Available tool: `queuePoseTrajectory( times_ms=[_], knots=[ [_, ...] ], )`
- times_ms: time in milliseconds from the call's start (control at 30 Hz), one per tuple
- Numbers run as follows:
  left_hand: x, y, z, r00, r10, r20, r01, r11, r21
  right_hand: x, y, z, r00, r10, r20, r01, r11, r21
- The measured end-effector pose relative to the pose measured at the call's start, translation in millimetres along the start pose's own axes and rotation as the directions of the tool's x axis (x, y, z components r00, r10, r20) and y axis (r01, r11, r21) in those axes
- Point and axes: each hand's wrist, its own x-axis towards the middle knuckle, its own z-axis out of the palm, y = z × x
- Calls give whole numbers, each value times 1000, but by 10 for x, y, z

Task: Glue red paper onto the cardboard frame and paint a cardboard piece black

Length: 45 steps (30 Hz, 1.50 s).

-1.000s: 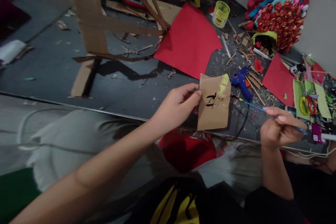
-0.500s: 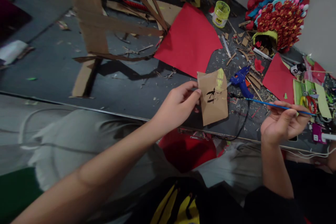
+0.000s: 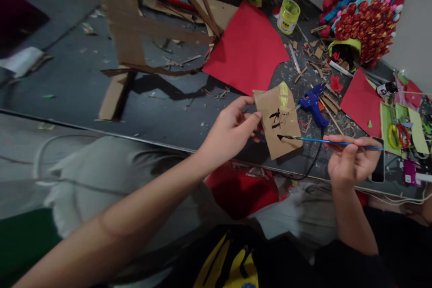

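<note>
My left hand (image 3: 232, 128) pinches the left edge of a small brown cardboard piece (image 3: 286, 141), which is tilted above the table's front edge. The cardboard bears black brush strokes and a yellow-green patch near its top. Between the thumb and fingers of my right hand (image 3: 351, 159) is a thin blue paintbrush (image 3: 324, 141). Its dark bristles point left, at the cardboard's lower part; whether they touch it I cannot tell. Just beyond the cardboard's right side lies a blue hot glue gun (image 3: 313, 104) with a black cord.
On the dark table (image 3: 168, 119) lie a red sheet (image 3: 248, 49), a yellow paint jar (image 3: 288, 16) and many cardboard scraps. A cardboard strip frame (image 3: 124, 22) stands left. A red decorated craft piece (image 3: 367, 22) is at the back right; scissors (image 3: 398, 136) and a phone (image 3: 378, 166) lie right.
My right hand has moved left, bringing the brush tip from beside the cardboard to over its lower part. The cardboard has turned slightly in my left hand. The view has shifted a little.
</note>
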Motion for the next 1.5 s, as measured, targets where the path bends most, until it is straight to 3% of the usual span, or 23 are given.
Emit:
queuePoseTrajectory(
  times_ms=[300, 633, 867, 1167, 1500],
  knots=[
    [-4, 0, -3, 1000, 4, 17, -4, 1000, -1, -18, 27, 25, 999, 41, 20, -41, 999, 34],
    [8, 18, -20, 998, 60, -20, -60, 998, -19, 33, 56, 31, 994, 13, -111, -17, 999, -34],
    [29, -17, -33, 993, 104, -54, -105, 994, -18, -33, 19, 67, 998, 47, -32, -48, 999, -19],
    [13, 16, -38, 995, 94, -29, -94, 995, 12, 83, 82, 9, 992, -42, -118, 43, 999, 7],
    [7, 51, -24, 998, 58, -30, -57, 998, 30, 46, 71, 45, 996, 16, -93, -18, 1000, -16]
  ],
)
